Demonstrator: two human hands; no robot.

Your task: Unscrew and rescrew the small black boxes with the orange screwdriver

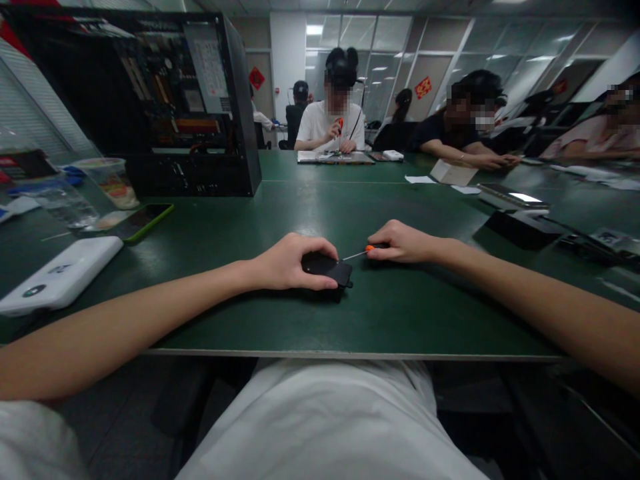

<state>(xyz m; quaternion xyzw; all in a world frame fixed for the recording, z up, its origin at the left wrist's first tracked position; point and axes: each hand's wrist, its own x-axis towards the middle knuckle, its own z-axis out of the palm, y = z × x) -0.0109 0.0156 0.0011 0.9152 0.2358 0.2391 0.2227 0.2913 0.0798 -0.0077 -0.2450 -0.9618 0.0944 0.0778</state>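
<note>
My left hand (pixel 290 261) lies closed over a small flat black device (pixel 330 269) on the green table (pixel 390 313), thumb along its near edge. My right hand (pixel 400 241) is closed round an orange-handled screwdriver (pixel 361 253), whose thin metal tip points left and reaches the device's far right corner. Both hands rest on the table about the middle, a little back from the front edge. Most of the device is hidden under my left fingers.
An open black computer case (pixel 150 100) stands at the back left. A phone in a green case (pixel 131 222), a white box (pixel 60 275) and plastic cups (pixel 107 180) lie at left. Black devices (pixel 520 223) lie at right. Other people sit across the table.
</note>
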